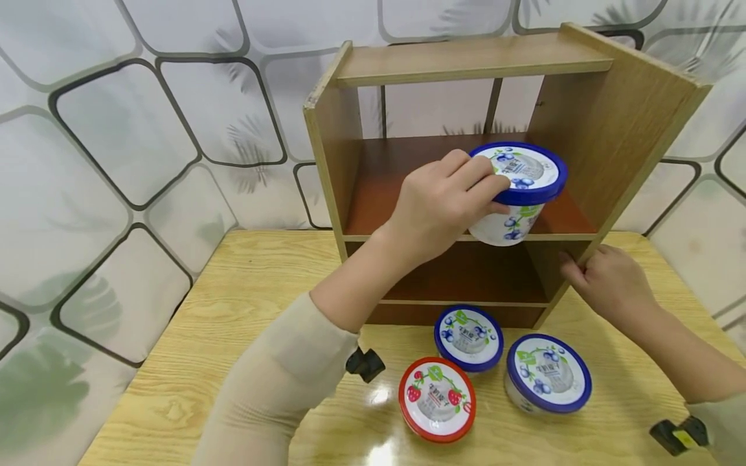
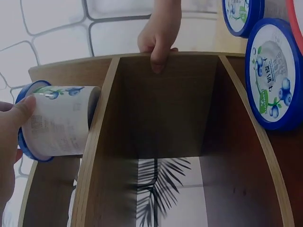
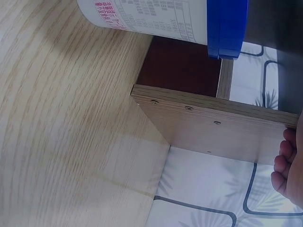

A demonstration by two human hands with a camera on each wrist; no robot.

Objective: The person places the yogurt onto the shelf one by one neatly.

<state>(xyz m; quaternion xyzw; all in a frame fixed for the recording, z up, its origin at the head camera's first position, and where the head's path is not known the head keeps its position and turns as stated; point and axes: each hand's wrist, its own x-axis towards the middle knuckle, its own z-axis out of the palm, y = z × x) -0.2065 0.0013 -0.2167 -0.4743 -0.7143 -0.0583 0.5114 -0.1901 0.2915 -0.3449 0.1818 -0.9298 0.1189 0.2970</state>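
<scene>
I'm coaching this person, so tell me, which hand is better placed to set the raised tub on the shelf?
Likely the left hand: it holds the raised blue-lidded tub in front of the upper compartment. The right hand grips the right side panel and holds no tub.

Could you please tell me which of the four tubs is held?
The blueberry tub in the left hand; the two other blueberry tubs and the strawberry tub stand on the table.
</scene>
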